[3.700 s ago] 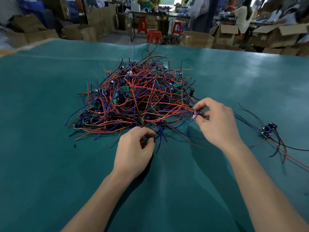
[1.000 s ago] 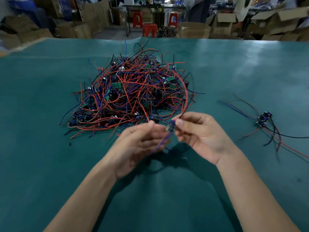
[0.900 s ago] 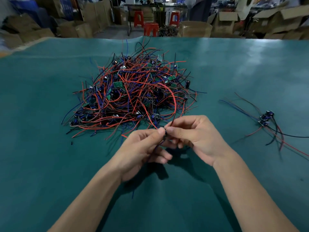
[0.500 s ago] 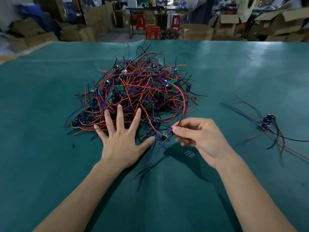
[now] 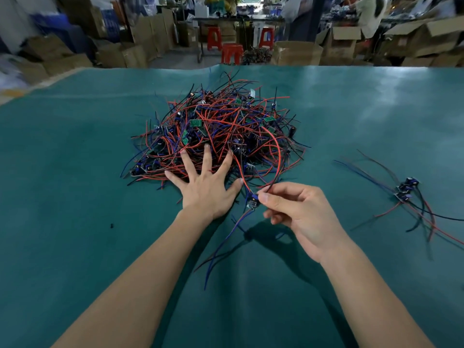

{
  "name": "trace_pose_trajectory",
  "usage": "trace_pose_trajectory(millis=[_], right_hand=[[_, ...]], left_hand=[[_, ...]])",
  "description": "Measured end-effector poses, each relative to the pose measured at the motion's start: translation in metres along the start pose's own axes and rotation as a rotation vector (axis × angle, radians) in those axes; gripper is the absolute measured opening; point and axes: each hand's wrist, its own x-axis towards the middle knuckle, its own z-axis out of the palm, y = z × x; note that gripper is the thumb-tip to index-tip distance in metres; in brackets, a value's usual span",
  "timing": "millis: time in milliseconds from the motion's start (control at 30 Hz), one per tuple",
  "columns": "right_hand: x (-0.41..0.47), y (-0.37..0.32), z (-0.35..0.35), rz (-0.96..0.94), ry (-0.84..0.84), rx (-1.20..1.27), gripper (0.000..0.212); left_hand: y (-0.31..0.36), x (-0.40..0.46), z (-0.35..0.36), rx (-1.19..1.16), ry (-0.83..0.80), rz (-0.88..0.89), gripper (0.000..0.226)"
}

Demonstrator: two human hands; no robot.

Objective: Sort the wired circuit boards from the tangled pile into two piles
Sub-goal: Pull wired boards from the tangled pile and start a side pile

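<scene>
Red-wired circuit board (image 5: 252,200), pinched by right hand (image 5: 301,212); left hand (image 5: 208,187) splayed wide, pressing tangled pile (image 5: 221,131). Draw away slowly, pile pinned.

Smooth, faintly glossy teal table cover (image 5: 75,172); cardboard boxes (image 5: 298,55).

The left hand (image 5: 204,189) lies palm down, its fingers (image 5: 187,160) straight and spread wide, thumb out to the right. The right hand (image 5: 301,214) is raised just beside it, thumb and forefinger pinched together on a board (image 5: 251,200), the other fingers curled under. Both forearms are bare and reach forward.
</scene>
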Motion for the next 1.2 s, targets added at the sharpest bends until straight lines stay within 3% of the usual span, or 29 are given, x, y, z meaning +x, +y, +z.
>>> trace_pose_trajectory(millis=[167, 267, 333, 433, 467, 533, 567, 633, 767, 833, 967, 1200], right_hand=[[0.004, -0.003, -0.010, -0.024, 0.059, 0.115, 0.032], [0.005, -0.002, -0.015, -0.011, 0.067, 0.133, 0.029], [0.005, -0.004, -0.017, -0.006, 0.045, 0.125, 0.028], [0.003, -0.003, -0.014, -0.034, -0.020, 0.053, 0.027], [0.003, -0.002, -0.008, -0.050, -0.049, 0.017, 0.024], [0.001, 0.004, 0.006, -0.091, -0.088, -0.041, 0.017], [-0.001, 0.005, 0.012, -0.106, -0.094, -0.066, 0.015], [-0.003, 0.007, 0.018, -0.104, -0.079, -0.113, 0.016], [-0.004, 0.007, 0.019, -0.077, -0.042, -0.072, 0.012], [-0.003, 0.007, 0.022, -0.057, 0.025, -0.023, 0.004], [0.000, 0.007, 0.021, -0.030, 0.233, -0.025, 0.014], [0.011, 0.005, -0.009, -0.185, 0.603, -0.061, 0.014]], left_hand=[[0.024, 0.023, 0.003, 0.011, -0.023, 0.007, 0.072], [0.031, 0.017, -0.011, -0.028, -0.134, 0.037, 0.074], [0.017, -0.005, -0.030, -0.178, -0.181, 0.065, 0.068], [-0.011, -0.062, -0.053, -0.533, -0.006, 0.094, 0.040], [-0.015, -0.079, -0.058, -0.741, -0.040, 0.094, 0.038], [-0.013, -0.100, -0.062, -1.148, -0.287, 0.082, 0.038], [-0.010, -0.103, -0.058, -1.241, -0.362, 0.064, 0.035], [-0.007, -0.103, -0.052, -1.248, -0.343, 0.060, 0.026], [-0.005, -0.104, -0.045, -1.412, -0.354, 0.054, 0.028], [-0.004, -0.102, -0.044, -1.447, -0.361, 0.056, 0.028], [-0.001, -0.101, -0.038, -1.456, -0.401, 0.056, 0.032], [0.002, -0.105, -0.034, -1.425, -0.487, 0.122, 0.030]])
